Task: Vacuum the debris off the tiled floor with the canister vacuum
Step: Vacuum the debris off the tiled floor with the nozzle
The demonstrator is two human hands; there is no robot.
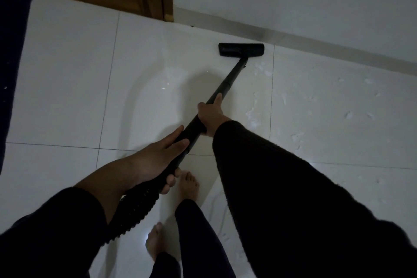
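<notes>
Tiled floor (67,79): left half of frame looks clean; white paper-like debris (255,117) is scattered across the right half, so judged roughly half remains. Black wand (222,88) runs from lower centre to floor nozzle (241,49), upper centre, near the skirting. Right hand (211,117) wrapped closed on the wand mid-length; left hand (158,162) closed lower, where the ribbed hose (135,207) joins. Canister itself out of frame. Dim light; fine debris hard to judge.

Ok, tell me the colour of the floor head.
Black floor head, clearest in the head view.
</notes>
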